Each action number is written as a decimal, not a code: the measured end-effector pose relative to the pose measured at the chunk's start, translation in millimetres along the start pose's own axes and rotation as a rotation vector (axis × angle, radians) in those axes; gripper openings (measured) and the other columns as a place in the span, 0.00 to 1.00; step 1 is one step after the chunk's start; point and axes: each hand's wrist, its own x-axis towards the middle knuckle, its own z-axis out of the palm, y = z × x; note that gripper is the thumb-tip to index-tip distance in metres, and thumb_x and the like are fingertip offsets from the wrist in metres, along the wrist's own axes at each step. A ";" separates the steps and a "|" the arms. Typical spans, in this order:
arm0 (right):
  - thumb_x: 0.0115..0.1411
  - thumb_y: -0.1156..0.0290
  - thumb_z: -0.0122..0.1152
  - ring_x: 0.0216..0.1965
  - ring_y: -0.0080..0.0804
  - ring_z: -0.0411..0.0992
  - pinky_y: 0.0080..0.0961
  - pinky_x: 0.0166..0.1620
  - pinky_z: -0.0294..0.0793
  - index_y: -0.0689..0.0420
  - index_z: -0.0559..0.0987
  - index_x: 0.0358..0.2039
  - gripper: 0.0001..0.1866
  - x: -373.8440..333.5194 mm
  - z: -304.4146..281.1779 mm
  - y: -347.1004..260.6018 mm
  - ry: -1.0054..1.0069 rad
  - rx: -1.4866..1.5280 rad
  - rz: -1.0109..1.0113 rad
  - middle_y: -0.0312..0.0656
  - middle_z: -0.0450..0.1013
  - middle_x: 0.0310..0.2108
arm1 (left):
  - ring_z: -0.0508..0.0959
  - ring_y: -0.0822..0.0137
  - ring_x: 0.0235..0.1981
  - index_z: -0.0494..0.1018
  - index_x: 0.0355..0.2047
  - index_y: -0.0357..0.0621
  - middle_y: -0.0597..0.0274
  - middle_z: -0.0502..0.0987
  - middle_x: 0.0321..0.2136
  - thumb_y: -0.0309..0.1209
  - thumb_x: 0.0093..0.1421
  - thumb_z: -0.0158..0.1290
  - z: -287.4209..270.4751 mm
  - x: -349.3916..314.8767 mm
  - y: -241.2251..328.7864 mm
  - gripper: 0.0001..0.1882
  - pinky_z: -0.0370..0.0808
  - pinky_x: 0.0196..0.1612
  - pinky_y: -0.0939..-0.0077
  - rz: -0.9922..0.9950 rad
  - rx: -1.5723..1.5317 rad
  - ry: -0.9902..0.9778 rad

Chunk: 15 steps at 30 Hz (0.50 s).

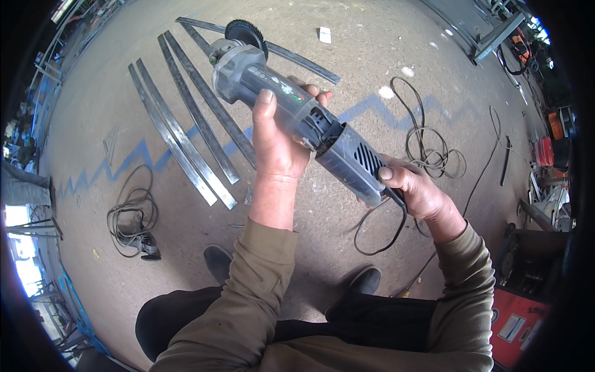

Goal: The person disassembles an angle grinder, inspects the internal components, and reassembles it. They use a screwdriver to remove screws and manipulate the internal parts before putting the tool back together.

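I hold a grey angle grinder (322, 133) in both hands above a concrete floor. My left hand (276, 139) wraps around the middle of its body, thumb on top. My right hand (415, 189) grips its rear end, where the black power cord (384, 239) leaves and loops down. The grinder's black disc (246, 32) points away from me, toward the upper left. Several long flat steel strips (186, 133) lie on the floor beyond the grinder.
A coiled black cable (131, 217) lies on the floor at left, another tangle of cable (431, 146) at right. A blue zigzag line (130, 162) is painted across the floor. Metal frames and tools crowd the right edge, with a red machine (517, 319) at lower right.
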 end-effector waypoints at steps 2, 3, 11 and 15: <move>0.68 0.47 0.62 0.37 0.31 0.79 0.28 0.47 0.80 0.68 0.77 0.60 0.35 1.0 4.8 -4.3 -0.003 -0.018 -0.018 0.43 0.78 0.39 | 0.84 0.58 0.47 0.72 0.53 0.39 0.53 0.80 0.41 0.57 0.61 0.62 -1.4 0.4 0.4 0.35 0.86 0.55 0.59 -0.012 0.012 -0.032; 0.68 0.47 0.62 0.36 0.31 0.78 0.27 0.46 0.79 0.68 0.75 0.61 0.36 1.0 6.8 -6.5 0.003 -0.031 -0.019 0.43 0.77 0.39 | 0.84 0.58 0.47 0.72 0.53 0.39 0.53 0.79 0.41 0.57 0.61 0.62 -1.7 0.8 0.2 0.35 0.86 0.55 0.59 -0.012 0.022 -0.040; 0.71 0.55 0.60 0.36 0.27 0.77 0.25 0.45 0.78 0.69 0.69 0.67 0.34 -1.2 2.6 -15.6 -0.015 -0.057 -0.005 0.41 0.77 0.39 | 0.82 0.58 0.48 0.72 0.51 0.39 0.55 0.78 0.42 0.51 0.58 0.66 0.1 -0.3 -1.3 0.32 0.81 0.60 0.55 -0.033 -0.084 -0.076; 0.68 0.59 0.62 0.40 0.28 0.77 0.25 0.47 0.78 0.69 0.69 0.67 0.34 0.4 -3.3 -5.9 -0.001 -0.023 -0.020 0.42 0.77 0.41 | 0.83 0.59 0.48 0.73 0.52 0.40 0.56 0.80 0.43 0.50 0.59 0.65 0.1 -0.6 -4.6 0.31 0.86 0.55 0.58 -0.037 -0.096 -0.103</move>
